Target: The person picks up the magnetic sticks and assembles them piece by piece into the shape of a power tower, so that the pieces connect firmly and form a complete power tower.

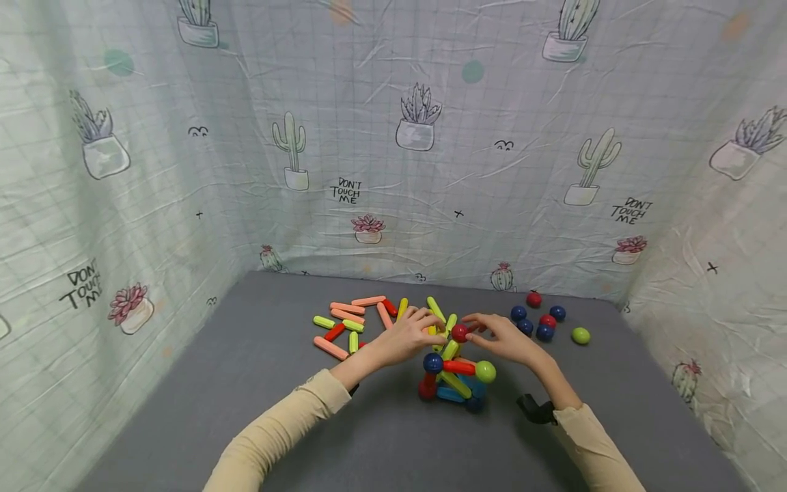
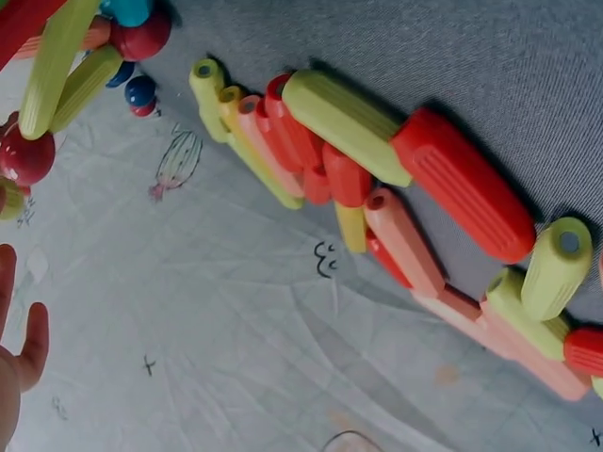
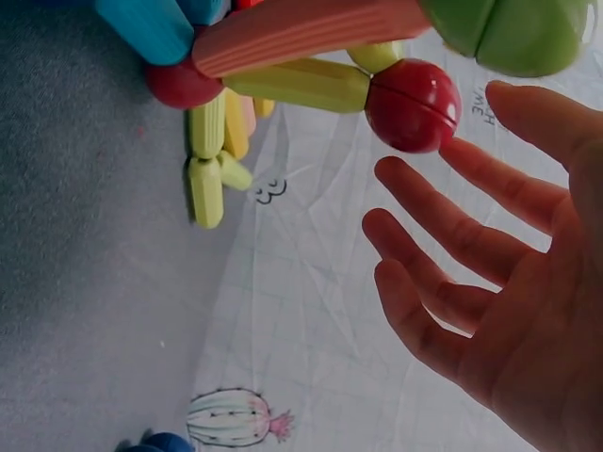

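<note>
A framework of plastic rods and balls stands on the grey table between both hands. At its top is a red ball (image 1: 459,333), joined to yellow-green rods (image 1: 451,351). My right hand (image 1: 504,338) is beside that ball, fingers loosely bent, the index fingertip at its surface in the right wrist view. Left of the ball, my left hand (image 1: 406,338) hovers with curved fingers, and I see nothing gripped in it. Only a few of its fingers (image 2: 34,350) show in the left wrist view. Nearer me, a red rod (image 1: 459,367) links a dark blue ball (image 1: 433,363) and a green ball (image 1: 486,372).
Loose pink, red, yellow and green rods (image 1: 330,348) lie to the left and behind the framework. Several blue and red balls and one green ball (image 1: 581,335) lie at the right. A printed cloth (image 1: 418,178) hangs around the table (image 1: 381,437).
</note>
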`<state>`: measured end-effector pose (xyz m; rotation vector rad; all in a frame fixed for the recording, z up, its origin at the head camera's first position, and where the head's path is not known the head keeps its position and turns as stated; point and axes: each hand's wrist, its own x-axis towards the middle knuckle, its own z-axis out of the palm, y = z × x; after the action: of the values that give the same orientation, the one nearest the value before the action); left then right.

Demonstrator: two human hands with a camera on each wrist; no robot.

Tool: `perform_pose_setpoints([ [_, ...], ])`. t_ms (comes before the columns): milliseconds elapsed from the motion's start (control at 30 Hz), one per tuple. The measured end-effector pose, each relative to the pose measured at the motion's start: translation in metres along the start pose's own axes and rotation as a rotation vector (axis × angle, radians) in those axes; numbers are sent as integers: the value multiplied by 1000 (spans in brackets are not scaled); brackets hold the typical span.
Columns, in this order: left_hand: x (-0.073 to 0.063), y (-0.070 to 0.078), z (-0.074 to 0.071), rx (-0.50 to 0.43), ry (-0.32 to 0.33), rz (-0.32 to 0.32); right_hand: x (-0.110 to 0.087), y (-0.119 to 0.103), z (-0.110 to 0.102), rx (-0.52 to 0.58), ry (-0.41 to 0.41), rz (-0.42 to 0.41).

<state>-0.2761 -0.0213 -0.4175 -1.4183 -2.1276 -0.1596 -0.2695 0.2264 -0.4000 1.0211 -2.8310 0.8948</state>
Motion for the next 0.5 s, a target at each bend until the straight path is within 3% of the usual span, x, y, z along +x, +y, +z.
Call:
perform_pose_setpoints([
  [300, 1, -1, 15, -6, 59, 26, 5, -1, 5, -77, 15, -18],
  [500, -1, -5, 25, 88, 167, 131, 7, 0, 8, -61, -4, 2],
])
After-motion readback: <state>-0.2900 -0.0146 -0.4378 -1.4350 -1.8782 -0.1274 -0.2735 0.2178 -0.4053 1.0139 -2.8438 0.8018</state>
